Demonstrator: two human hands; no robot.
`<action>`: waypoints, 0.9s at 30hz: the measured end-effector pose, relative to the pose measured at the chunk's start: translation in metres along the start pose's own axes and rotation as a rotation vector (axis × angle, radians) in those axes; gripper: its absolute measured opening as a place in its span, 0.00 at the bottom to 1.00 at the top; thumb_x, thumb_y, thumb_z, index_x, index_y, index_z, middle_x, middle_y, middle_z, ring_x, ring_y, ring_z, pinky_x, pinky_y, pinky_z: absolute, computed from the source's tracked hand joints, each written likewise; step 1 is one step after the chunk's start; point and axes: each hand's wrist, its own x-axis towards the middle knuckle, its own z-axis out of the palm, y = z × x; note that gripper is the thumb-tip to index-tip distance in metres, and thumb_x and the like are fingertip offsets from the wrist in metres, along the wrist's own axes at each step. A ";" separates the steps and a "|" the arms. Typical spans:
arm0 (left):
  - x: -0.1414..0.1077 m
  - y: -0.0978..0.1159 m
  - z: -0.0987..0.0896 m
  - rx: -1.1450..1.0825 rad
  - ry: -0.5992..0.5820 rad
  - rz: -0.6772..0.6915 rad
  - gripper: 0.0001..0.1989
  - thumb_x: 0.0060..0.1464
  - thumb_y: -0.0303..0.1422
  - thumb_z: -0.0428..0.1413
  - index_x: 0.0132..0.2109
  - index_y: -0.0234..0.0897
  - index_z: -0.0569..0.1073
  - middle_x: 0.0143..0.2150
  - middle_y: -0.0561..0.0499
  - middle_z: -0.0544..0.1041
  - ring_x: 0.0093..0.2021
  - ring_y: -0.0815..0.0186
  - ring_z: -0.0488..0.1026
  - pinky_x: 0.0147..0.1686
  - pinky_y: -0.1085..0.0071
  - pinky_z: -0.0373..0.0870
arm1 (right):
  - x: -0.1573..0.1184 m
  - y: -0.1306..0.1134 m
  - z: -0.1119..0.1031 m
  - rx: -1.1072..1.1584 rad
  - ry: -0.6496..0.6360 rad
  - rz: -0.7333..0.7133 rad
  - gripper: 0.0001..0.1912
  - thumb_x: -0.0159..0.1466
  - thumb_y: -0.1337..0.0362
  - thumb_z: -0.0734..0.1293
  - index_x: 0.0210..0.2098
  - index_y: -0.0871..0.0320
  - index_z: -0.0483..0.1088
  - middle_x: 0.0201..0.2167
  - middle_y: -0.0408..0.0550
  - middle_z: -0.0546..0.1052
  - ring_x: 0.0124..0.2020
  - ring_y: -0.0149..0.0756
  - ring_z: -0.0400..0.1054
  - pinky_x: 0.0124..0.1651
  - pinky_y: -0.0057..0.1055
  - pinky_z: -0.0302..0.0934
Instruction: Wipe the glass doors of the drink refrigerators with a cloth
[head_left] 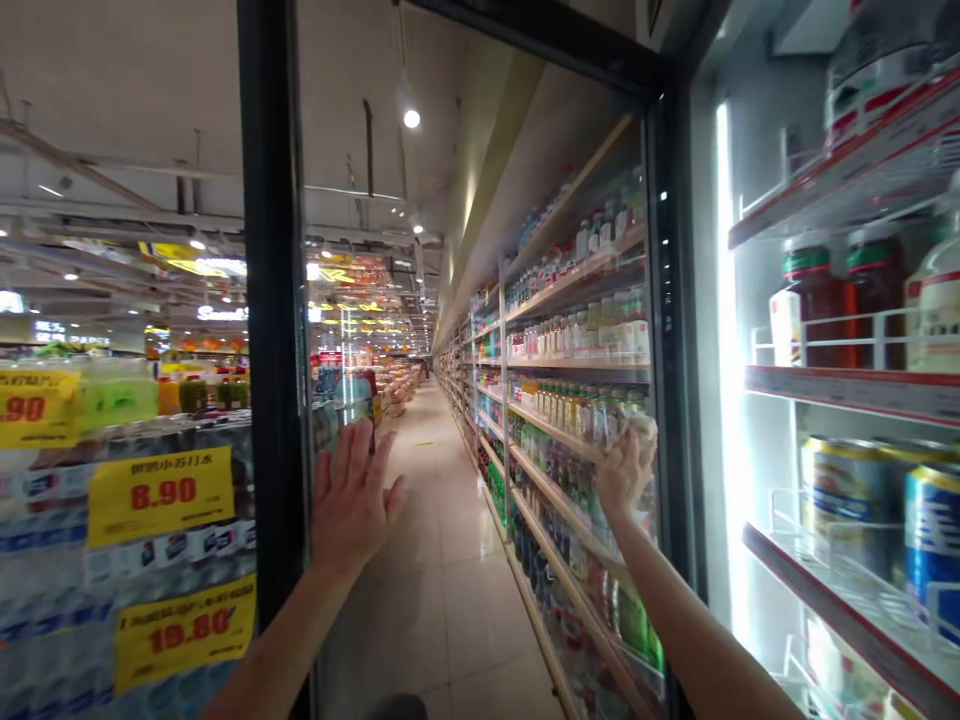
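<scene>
A glass cooler door (450, 480) with a black frame (271, 300) stands swung open in front of me. My left hand (356, 490) is held with fingers spread at the glass, close to the upright frame edge; it appears to rest flat on the pane and holds nothing. On the right side of the pane, near the hinge, my right hand (624, 468) is closed around a pale, crumpled cloth (643, 432). The cloth seems to press on the glass, partly hidden by the fingers.
Lit cooler shelves (847, 385) on the right hold bottles (810, 300) and cans (844, 490). Through the glass, a tiled aisle (427, 480) runs beside long shelves of bottles (577, 400). At left, yellow price signs (161, 495) hang before packed drinks.
</scene>
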 end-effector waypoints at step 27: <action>-0.002 -0.003 0.005 0.040 0.016 0.029 0.36 0.57 0.34 0.51 0.68 0.40 0.43 0.68 0.41 0.50 0.69 0.56 0.43 0.64 0.52 0.45 | 0.064 -0.008 0.012 0.022 0.009 0.122 0.28 0.63 0.68 0.48 0.59 0.65 0.61 0.62 0.64 0.58 0.62 0.50 0.55 0.58 0.50 0.54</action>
